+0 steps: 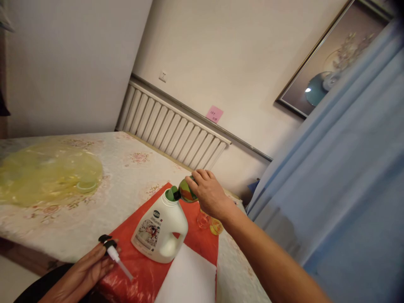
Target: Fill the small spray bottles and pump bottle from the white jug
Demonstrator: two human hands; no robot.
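My right hand (pixel 211 191) is wrapped round a green bottle (pixel 186 191), which is tipped sideways with its neck at the mouth of a large white detergent jug (pixel 160 231). Green plastic (pixel 172 192) shows in the jug's opening; I cannot tell whether liquid is flowing. The jug stands upright on a red plastic sheet (pixel 198 240), its handle on the right side. In my left hand (pixel 94 265), at the lower left, a black and white pump top (pixel 111 250) is held between the fingers, its clear tube pointing down to the right.
Beside the jug are a red clear container (pixel 203 219) and a yellow one (pixel 216 227). White paper (pixel 189 277) lies in front. A yellow plastic bag (pixel 50 172) with a green ring (pixel 86 187) is on the left of the flowered tablecloth (pixel 126 168). A blue curtain (pixel 341 168) hangs right.
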